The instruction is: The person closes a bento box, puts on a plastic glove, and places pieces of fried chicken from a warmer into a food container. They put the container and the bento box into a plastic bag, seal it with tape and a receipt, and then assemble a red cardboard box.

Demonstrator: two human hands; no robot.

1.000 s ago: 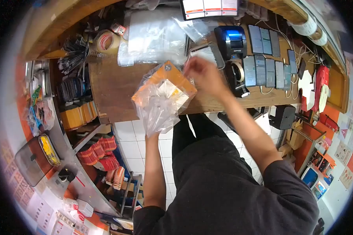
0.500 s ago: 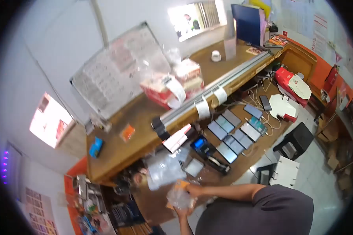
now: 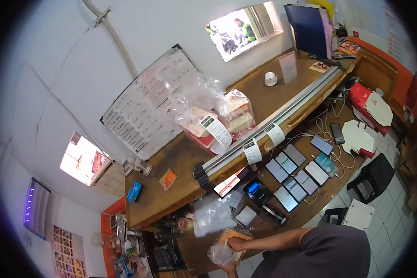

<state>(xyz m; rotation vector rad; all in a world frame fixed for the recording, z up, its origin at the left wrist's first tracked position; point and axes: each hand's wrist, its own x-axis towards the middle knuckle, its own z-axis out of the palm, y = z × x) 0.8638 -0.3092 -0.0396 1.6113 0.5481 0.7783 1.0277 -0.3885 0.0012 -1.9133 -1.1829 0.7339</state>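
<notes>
An orange and white package, partly inside a clear plastic bag, is between my hands above the near end of the lower desk. My right hand is closed on the package's upper side. Beneath it, my left hand grips the bag and the package's lower edge, its fingers partly hidden. Flat clear plastic bags lie just beyond, beside a small pale square tray.
Several phones with cables lie on the lower desk, near a black printer-like device. The raised counter holds bagged red boxes with receipts and a tape roll. A black chair stands at right.
The camera view has shifted, so the room appears farther right and lower. My hands have moved slightly with the package, and more of its orange side shows outside the bag.
</notes>
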